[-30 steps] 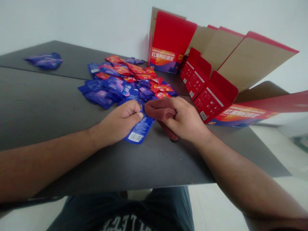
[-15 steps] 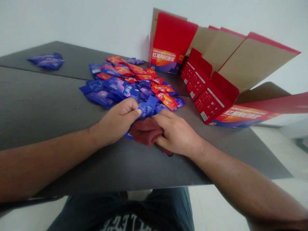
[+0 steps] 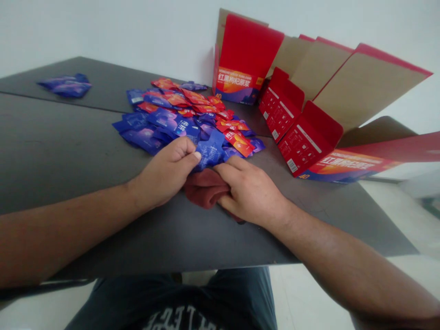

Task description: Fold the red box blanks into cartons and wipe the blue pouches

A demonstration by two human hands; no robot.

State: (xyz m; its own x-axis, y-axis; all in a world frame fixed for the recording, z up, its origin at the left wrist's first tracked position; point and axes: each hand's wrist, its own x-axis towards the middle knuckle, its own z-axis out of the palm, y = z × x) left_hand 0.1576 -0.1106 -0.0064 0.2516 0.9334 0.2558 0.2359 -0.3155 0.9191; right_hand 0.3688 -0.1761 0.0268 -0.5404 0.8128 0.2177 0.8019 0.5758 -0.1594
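My left hand (image 3: pixel 167 172) pinches the edge of a blue foil sachet (image 3: pixel 210 150) between thumb and fingers. The sachet stands slightly raised at the near side of a loose pile of blue and red sachets (image 3: pixel 178 114). My right hand (image 3: pixel 249 192) lies curled over a folded dark red cloth (image 3: pixel 205 188), just below the held sachet. Part of the cloth is hidden under that hand. Both hands are close together, and the right fingertips nearly reach the sachet.
A small heap of blue sachets (image 3: pixel 64 85) lies at the far left of the dark grey table (image 3: pixel 68 142). An unfolded red and kraft cardboard carton (image 3: pixel 309 96) stands at the right against the white wall, beyond the table's right side.
The blue sachet has risen from the table to above the cloth, moving toward the pile. The cloth has shifted left and toward me, and my right hand has followed it.
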